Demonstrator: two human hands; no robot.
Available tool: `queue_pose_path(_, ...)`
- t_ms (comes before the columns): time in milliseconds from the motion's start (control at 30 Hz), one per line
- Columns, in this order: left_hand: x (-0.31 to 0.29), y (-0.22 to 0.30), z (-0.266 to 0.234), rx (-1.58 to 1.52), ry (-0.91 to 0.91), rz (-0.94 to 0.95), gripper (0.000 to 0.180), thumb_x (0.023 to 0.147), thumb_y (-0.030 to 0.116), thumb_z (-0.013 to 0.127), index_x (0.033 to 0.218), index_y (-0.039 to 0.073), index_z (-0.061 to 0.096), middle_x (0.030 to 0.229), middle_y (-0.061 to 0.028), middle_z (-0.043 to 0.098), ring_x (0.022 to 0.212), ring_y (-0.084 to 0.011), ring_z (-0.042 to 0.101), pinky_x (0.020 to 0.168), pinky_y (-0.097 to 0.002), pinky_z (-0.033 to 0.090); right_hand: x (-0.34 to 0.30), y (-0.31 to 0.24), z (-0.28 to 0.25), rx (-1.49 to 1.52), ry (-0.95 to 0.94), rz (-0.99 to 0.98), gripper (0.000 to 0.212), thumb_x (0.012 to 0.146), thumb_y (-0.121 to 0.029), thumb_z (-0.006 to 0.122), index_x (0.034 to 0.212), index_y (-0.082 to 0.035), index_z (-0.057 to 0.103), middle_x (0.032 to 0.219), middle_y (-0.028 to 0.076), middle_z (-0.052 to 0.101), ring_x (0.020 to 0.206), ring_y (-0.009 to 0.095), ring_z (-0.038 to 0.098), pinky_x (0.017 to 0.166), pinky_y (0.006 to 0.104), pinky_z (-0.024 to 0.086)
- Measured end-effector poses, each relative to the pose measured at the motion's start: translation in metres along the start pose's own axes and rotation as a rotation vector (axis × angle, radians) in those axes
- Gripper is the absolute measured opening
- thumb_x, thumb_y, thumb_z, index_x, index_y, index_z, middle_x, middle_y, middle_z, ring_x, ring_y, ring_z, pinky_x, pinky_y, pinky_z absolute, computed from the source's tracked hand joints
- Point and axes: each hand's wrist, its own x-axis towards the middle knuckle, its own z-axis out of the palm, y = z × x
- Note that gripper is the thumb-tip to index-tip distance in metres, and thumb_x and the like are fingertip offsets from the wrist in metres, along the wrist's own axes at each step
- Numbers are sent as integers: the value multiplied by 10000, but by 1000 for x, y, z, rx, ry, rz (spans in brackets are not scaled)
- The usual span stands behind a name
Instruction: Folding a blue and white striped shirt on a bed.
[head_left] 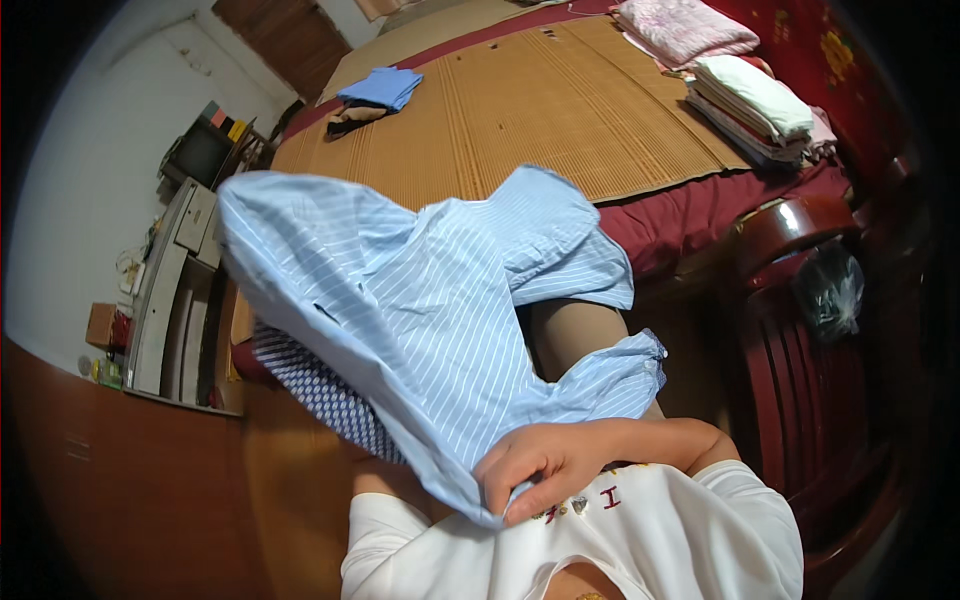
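Note:
A light blue shirt with white stripes (430, 310) spreads out in front of me, over my lap and toward the bed. My right hand (535, 470) is closed on its near edge, close to my chest, with the fabric pinched between thumb and fingers. One short sleeve hangs toward my right, and another part of the cloth lies by the bed edge. My left forearm (390, 478) passes under the shirt, and the cloth hides my left hand. Dark blue patterned cloth (325, 385) shows beneath the shirt's left side; I cannot tell whether it belongs to it.
A bed with a woven mat (560, 110) stands ahead. Folded blue clothing (385, 88) lies at its far left, stacked folded linens (755, 95) at its right. A dark red wooden chair (800, 360) holds a clear plastic bag (832, 290). A cabinet (172, 310) stands left.

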Motion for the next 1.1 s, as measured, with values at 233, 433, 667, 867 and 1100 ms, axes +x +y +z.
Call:
queue_pose_path(233,15,22,14,107,-31,5,546,1041,375,392,1472,42,361,1462,-141,462,1325,-283,467,1129,-410,374,-7,10,0,36,-101,163,166,977,-150,630,916,2,599,826,16,552,766,98,495,697,262,411)
queue_pose_path(433,33,62,29,231,-77,115,541,1038,368,398,1467,39,367,1456,-141,467,1321,-283,472,1126,-411,376,-16,10,9,78,13,161,160,984,-143,624,910,-3,599,832,-6,549,780,75,480,685,259,405)
queue_pose_path(667,65,73,47,292,-152,141,536,1036,361,405,1460,36,375,1449,-142,474,1316,-282,476,1122,-411,379,-11,16,16,-106,-41,123,155,972,-167,644,980,-14,622,854,28,579,778,111,517,680,278,421)
queue_pose_path(867,47,54,47,303,-100,108,531,1033,354,412,1455,33,381,1442,-142,480,1312,-282,480,1120,-412,382,-19,17,18,-120,23,152,164,971,-166,644,998,-10,604,835,16,575,750,104,508,668,279,423)
queue_pose_path(1100,9,30,40,286,7,92,526,1030,346,419,1448,29,389,1435,-143,486,1307,-282,485,1116,-413,385,-19,17,15,-135,-8,222,174,966,-179,651,1007,-15,609,835,23,584,734,100,528,649,281,447)
